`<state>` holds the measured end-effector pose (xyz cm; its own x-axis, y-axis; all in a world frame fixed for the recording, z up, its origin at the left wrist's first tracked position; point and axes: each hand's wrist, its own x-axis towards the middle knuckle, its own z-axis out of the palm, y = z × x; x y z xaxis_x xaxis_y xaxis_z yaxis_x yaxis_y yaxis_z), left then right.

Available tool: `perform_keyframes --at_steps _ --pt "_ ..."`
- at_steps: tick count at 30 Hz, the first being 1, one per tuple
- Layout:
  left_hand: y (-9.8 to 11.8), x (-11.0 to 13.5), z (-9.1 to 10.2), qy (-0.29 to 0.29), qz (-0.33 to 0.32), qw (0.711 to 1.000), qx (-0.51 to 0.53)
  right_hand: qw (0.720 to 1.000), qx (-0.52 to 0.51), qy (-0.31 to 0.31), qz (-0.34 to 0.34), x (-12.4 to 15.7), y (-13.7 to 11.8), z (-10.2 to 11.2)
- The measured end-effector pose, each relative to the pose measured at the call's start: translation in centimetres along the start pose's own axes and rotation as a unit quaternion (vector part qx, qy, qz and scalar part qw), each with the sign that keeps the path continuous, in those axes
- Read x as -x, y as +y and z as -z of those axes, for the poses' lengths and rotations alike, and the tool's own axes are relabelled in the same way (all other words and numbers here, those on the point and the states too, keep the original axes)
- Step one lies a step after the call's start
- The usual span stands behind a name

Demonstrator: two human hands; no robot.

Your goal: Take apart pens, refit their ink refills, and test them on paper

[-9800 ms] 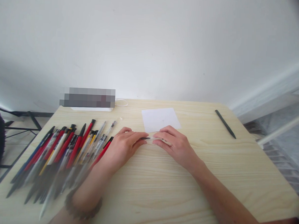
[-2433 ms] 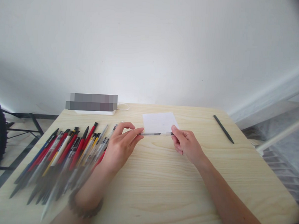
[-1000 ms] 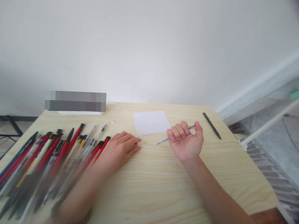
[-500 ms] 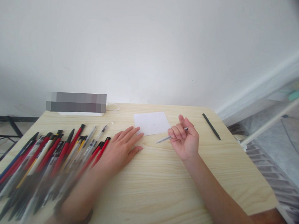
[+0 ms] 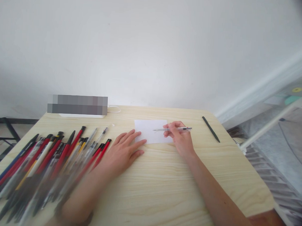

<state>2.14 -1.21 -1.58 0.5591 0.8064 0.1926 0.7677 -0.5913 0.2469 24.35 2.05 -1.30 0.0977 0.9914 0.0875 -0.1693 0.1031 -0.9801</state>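
A clear ballpoint pen (image 5: 160, 129) is pinched in my right hand (image 5: 180, 136), its tip pointing left over a white sheet of paper (image 5: 150, 126). Whether the tip touches the paper I cannot tell. Small faint marks show on the sheet near the tip. My left hand (image 5: 125, 148) lies flat with fingers stretched, its fingertips on the sheet's lower left corner. Beside my left forearm many pens (image 5: 46, 158) lie in a spread, red, clear, white, blue and black; my arm hides some of them.
A black pen (image 5: 211, 129) lies alone at the table's right. At the back left stands a blurred-out object (image 5: 77, 104) on a white base with a white cord loop (image 5: 114, 108). The wooden table (image 5: 147, 199) meets a white wall.
My right hand has turned over and moved left, bringing the pen over the paper in a writing hold. The paper sits slightly lower in view. My left hand stays nearly in place.
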Motion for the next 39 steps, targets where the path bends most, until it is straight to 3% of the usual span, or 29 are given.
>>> perform_keyframes --at_steps 5,14,20,39 --pt "0.1 0.0 0.1 0.009 -0.012 1.000 0.019 0.993 0.105 -0.050 0.036 0.7 0.5 -0.8" --pt "0.3 0.0 0.4 -0.012 -0.030 0.999 0.007 0.980 0.160 -0.116 0.002 1.1 -0.2 -1.5" --pt "0.4 0.0 0.6 -0.025 -0.022 0.999 0.007 0.980 0.181 -0.084 0.015 1.1 0.7 -1.6" --pt "0.3 0.0 0.5 -0.009 -0.022 0.999 0.024 0.966 0.240 -0.082 0.057 1.2 1.0 -1.6"
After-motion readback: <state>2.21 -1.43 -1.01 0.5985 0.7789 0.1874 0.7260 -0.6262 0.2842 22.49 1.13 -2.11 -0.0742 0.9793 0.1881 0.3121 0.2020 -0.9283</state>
